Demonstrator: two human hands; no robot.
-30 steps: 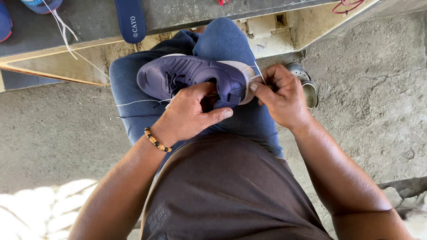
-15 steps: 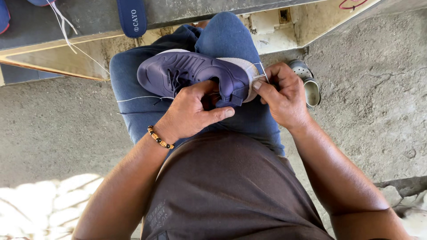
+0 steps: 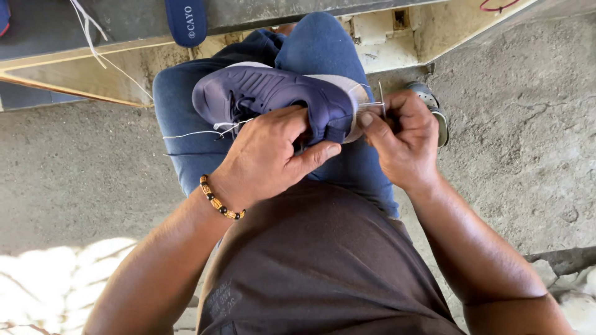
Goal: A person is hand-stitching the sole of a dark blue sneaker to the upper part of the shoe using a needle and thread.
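Gripped by left hand (image 3: 267, 158): one sports shoe (image 3: 273, 99), fingers closed over its collar and thumb pressed along the heel side, pinning it on the person's lap against blue trousers (image 3: 186, 99). Shoe: navy upper with moulded ribbing, pale grey sole edge at the heel, lying on its side, toe pointing left. Right hand (image 3: 403, 139): closed, pinching a thin metal needle (image 3: 381, 99) upright at the heel end. White thread (image 3: 186, 133) trails left from the shoe. Beaded bracelet (image 3: 220, 200) on left wrist. Concrete floor (image 3: 521, 142) beneath.
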